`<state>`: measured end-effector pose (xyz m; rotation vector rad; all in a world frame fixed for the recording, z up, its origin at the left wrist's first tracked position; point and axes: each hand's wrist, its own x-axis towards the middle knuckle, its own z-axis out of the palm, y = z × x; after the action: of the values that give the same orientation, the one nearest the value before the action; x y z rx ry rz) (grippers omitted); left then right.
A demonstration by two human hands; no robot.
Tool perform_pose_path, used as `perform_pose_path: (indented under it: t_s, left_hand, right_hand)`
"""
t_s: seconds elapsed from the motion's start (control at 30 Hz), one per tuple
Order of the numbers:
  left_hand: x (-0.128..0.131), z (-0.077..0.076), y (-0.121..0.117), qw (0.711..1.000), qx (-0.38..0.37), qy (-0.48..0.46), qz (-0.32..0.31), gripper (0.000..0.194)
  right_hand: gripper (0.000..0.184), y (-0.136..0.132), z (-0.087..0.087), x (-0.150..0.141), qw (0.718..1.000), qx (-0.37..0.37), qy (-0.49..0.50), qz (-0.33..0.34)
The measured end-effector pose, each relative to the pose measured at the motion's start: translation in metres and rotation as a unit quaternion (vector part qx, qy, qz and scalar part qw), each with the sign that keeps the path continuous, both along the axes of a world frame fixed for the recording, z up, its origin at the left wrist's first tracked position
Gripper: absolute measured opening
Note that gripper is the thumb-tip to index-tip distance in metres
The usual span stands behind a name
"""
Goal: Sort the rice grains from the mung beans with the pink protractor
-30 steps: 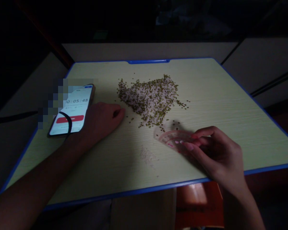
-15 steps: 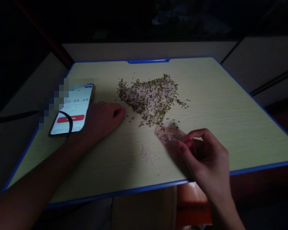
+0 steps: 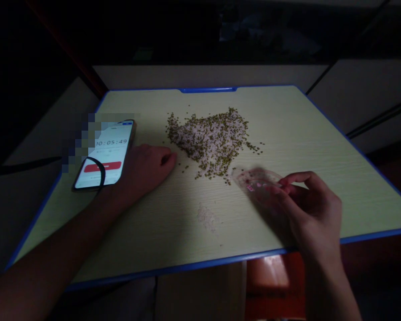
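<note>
Loosely curled, my left hand point(image 3: 150, 167) rests on the table beside the phone; a dark gap shows between thumb and fingers, with nothing visible in it. Between the thumb and fingertips of my right hand point(image 3: 316, 207) is a clear plastic protractor point(image 3: 257, 185) with red print, blurred by motion. It is tilted over the table, its far edge near the lower right of a spread heap of green mung beans and pale rice grains point(image 3: 214, 138). A small patch of pale grains point(image 3: 207, 217) lies nearer to me, between my hands.
A phone point(image 3: 103, 156) with a lit timer lies at the left, crossed by a dark strap point(image 3: 98, 165). The pale tabletop point(image 3: 137, 240) has a blue rim. A few stray beans point(image 3: 255, 148) lie right of the heap. An orange seat point(image 3: 274, 276) shows below the front edge.
My right hand has moved to the right with the protractor, away from the small grain patch. My left hand stays by the phone. The view has shifted slightly.
</note>
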<state>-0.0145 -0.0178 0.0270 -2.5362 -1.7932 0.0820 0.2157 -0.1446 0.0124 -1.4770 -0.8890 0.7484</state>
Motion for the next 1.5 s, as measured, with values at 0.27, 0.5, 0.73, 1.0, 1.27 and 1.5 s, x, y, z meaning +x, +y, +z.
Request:
perform_pose_path:
  t_s: [0.27,0.5,0.73,1.0,1.27,1.5]
  left_hand:
    - [0.004,0.013,-0.008,0.999,-0.017,0.014,-0.026,0.047]
    - [0.001,0.006,-0.004,0.999,0.001,0.011,-0.038,0.048]
    - [0.000,-0.001,0.001,1.000,0.006,0.005,0.001,0.045]
    - [-0.001,-0.002,0.002,1.000,0.007,0.001,0.006,0.044]
    - [-0.001,0.006,-0.004,0.999,0.006,0.015,-0.037,0.050]
    - [0.000,0.001,0.000,1.000,0.005,0.001,-0.015,0.048]
  right_hand:
    - [0.024,-0.002,-0.003,0.001,0.998,-0.022,-0.045,0.041]
    - [0.022,0.000,-0.002,-0.001,0.996,-0.019,-0.069,0.048]
    - [0.023,0.000,-0.003,-0.002,0.997,-0.020,-0.057,0.046]
    - [0.024,-0.001,-0.003,-0.001,0.996,-0.015,-0.068,0.047]
    - [0.023,-0.003,-0.002,-0.002,0.999,0.002,-0.048,0.016]
    - [0.023,-0.004,-0.004,-0.001,0.995,-0.011,-0.079,0.055]
